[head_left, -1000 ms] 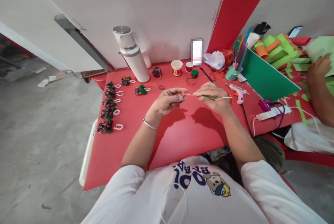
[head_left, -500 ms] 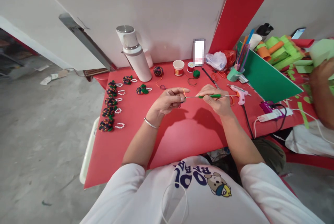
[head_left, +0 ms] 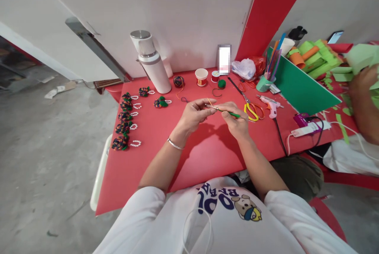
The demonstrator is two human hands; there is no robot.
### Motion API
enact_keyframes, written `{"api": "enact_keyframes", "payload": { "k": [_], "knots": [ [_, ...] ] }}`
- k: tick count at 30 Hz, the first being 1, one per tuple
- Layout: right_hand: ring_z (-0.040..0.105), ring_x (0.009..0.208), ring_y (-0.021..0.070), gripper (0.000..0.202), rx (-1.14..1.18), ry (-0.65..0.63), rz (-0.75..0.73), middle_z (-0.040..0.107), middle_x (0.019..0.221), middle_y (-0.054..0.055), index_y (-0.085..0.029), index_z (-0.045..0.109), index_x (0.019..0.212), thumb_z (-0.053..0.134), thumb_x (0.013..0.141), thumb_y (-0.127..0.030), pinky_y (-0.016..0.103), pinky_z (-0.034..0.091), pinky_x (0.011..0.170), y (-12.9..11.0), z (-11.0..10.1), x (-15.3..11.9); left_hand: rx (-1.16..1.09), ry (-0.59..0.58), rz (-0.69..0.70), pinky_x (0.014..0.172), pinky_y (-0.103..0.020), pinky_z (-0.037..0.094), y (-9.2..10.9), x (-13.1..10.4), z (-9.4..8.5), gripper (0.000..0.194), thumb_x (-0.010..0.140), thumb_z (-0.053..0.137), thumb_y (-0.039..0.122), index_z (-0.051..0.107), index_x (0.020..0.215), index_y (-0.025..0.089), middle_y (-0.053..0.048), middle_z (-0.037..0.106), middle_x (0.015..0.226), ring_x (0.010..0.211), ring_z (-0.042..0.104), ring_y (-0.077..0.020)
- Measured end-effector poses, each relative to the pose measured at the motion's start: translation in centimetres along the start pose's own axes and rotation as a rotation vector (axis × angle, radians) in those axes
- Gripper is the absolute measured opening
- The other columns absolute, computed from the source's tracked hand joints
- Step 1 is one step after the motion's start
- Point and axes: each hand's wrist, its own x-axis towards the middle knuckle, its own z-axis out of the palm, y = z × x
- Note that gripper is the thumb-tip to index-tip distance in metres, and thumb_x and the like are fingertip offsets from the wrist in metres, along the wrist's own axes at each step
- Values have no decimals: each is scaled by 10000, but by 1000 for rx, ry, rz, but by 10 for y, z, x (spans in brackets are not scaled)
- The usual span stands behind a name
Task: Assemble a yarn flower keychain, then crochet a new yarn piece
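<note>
My right hand [head_left: 236, 123] is closed around a crochet hook [head_left: 233, 114] with a green grip. The hook's metal tip points left and reaches the fingers of my left hand [head_left: 192, 116], which pinch yarn. An orange strand of yarn [head_left: 209, 101] runs over the left forefinger; the piece in the pinch is mostly hidden. Behind my left hand lies a multicoloured yarn ball [head_left: 179, 81] with a loose strand. Both hands are close together above the red table [head_left: 204, 159].
Several yarn pompoms [head_left: 120, 142] with bead loops line the left side. A white flask [head_left: 155, 68], a paper cup [head_left: 201, 77] and a thread spool [head_left: 216, 76] stand behind. Scissors [head_left: 251, 112] and a pink glue gun [head_left: 272, 108] lie right. Another person's arm [head_left: 365, 104] is at far right.
My right hand has moved left, with the hook now tilted and its tip further over my left fingers. The yellow scissor handles have come into view.
</note>
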Motion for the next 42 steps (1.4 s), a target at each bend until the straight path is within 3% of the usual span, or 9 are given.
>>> {"api": "enact_keyframes", "payload": {
  "k": [4, 7, 13, 18, 23, 27, 33, 38, 42],
  "knots": [
    [759, 1017, 223, 190, -108, -20, -41, 843, 1061, 29, -318, 809, 1055, 663, 1024, -435, 457, 615, 934, -2, -2, 0, 36, 62, 76, 481, -198, 327, 1, -2, 4, 454, 569, 1000, 295, 815, 954, 141, -11, 709, 684, 544, 523, -62],
    [758, 1011, 222, 155, -243, 4, -160, 842, 1106, 23, -335, 796, 1114, 675, 1021, -363, 455, 600, 928, -3, -2, -3, 19, 131, 133, 502, -200, 341, -1, -2, 8, 433, 580, 986, 270, 810, 953, 141, -2, 707, 683, 557, 524, -58],
    [746, 1009, 229, 176, -445, 84, -248, 830, 1147, 33, -359, 791, 1150, 674, 1018, -371, 459, 568, 947, 1, 7, -14, -113, 169, 38, 437, -200, 219, -9, 0, 14, 495, 545, 988, 274, 788, 981, 151, 41, 657, 636, 450, 392, -22],
    [743, 990, 223, 175, -343, 78, -252, 833, 1119, 24, -366, 794, 1141, 671, 1020, -402, 458, 583, 905, 7, 6, -13, -217, 66, -79, 432, -183, 157, -5, 0, 9, 456, 532, 979, 222, 790, 941, 149, 58, 595, 577, 420, 323, -5],
    [754, 946, 223, 200, -130, -58, -157, 845, 1034, 12, -355, 812, 1068, 683, 1001, -493, 457, 600, 873, 12, -15, 2, -158, -72, -160, 442, -174, 182, 4, 1, -5, 409, 560, 959, 180, 812, 940, 141, 32, 616, 598, 441, 371, -14],
    [756, 923, 225, 218, -114, -190, -113, 851, 1003, 3, -357, 831, 1015, 718, 966, -536, 469, 598, 892, 10, -34, 14, -113, -113, -180, 434, -180, 173, 5, 3, -13, 362, 590, 932, 155, 817, 932, 130, 14, 636, 615, 445, 379, -18],
    [752, 933, 230, 165, -84, -274, -118, 852, 990, -4, -370, 843, 1024, 761, 947, -491, 477, 600, 907, 3, -50, 25, -81, -146, -180, 421, -191, 174, 7, 3, -17, 352, 597, 907, 127, 829, 940, 128, 14, 640, 646, 448, 389, -21],
    [744, 926, 230, 140, 49, -241, -52, 839, 951, 4, -366, 842, 1032, 756, 958, -448, 474, 609, 894, 7, -48, 21, -68, -166, -178, 414, -196, 141, 8, 3, -16, 372, 592, 909, 152, 829, 955, 131, 14, 640, 627, 436, 383, -23],
    [752, 931, 238, 229, 142, -133, 45, 828, 940, 17, -346, 834, 1004, 727, 957, -543, 469, 630, 861, 14, -29, 7, -61, -132, -115, 420, -200, 186, 2, 2, -7, 424, 569, 921, 168, 816, 979, 142, 19, 663, 629, 428, 389, -23]
  ]
}}
